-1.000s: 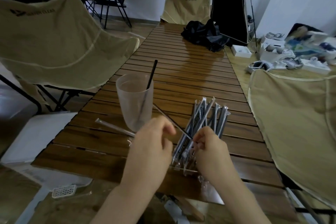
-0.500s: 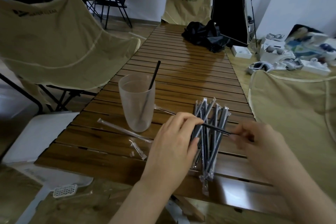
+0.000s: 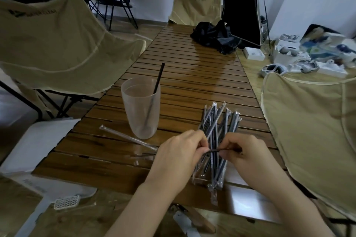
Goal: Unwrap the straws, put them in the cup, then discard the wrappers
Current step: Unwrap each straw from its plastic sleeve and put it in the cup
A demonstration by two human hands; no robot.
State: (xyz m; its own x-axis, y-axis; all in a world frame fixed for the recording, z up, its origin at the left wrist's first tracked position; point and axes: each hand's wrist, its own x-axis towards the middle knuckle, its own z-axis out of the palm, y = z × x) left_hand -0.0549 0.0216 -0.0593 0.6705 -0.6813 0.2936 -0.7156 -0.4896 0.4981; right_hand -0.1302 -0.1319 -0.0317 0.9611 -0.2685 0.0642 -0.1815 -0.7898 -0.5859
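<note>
Up and left of our hands an empty wrapper [image 3: 128, 137] lies on the table [image 3: 192, 86], just beside the cup [image 3: 141, 108], which stands beyond our left hand and holds one straw [image 3: 157, 86]. Our left hand [image 3: 178, 157] and right hand [image 3: 245, 153] each pinch an end of a black straw [image 3: 213, 151] between them, over the pile of wrapped straws [image 3: 217, 136]. We judge it light, thin and bendable with slippery film; best pinched near the ends.
</note>
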